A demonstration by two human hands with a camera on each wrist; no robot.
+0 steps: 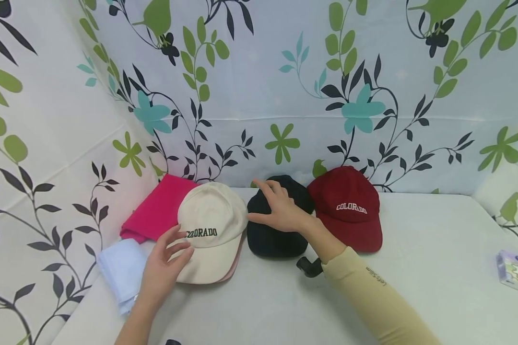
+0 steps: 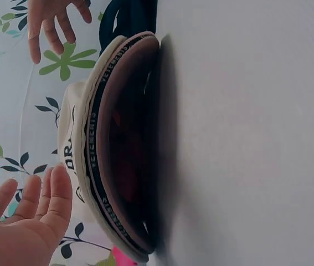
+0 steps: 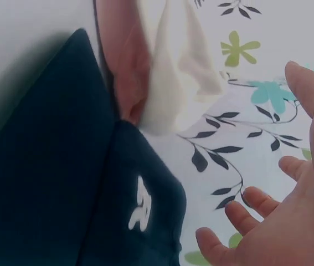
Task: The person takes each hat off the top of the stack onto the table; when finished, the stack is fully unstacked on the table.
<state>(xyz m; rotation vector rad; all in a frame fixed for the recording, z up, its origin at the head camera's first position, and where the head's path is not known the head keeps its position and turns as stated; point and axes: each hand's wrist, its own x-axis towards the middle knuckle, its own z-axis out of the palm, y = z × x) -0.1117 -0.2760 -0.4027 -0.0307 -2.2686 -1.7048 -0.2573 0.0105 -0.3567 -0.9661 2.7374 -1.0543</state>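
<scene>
A cream cap (image 1: 217, 211) with dark COLORADO lettering sits on top of a pink cap (image 1: 236, 262), whose brim shows along the lower edge. My left hand (image 1: 166, 263) is at the cream cap's left side, fingers loosely bent and spread, gripping nothing. In the left wrist view its fingertips (image 2: 61, 180) come close to the lettering. Over the dark navy cap (image 1: 280, 239) hovers my right hand (image 1: 280, 208), thumb and fingers apart, holding nothing. The right wrist view shows that cap's white emblem (image 3: 141, 206) and the hand (image 3: 284, 221) beside it.
Right of the navy cap stands a dark red COLORADO cap (image 1: 347, 211). Folded bright pink cloth (image 1: 155, 211) and light blue cloth (image 1: 123, 268) lie left. A small black object (image 1: 309, 267) is by my right sleeve, and a purple box (image 1: 517, 272) lies far right. Patterned fabric (image 1: 259, 86) hangs behind.
</scene>
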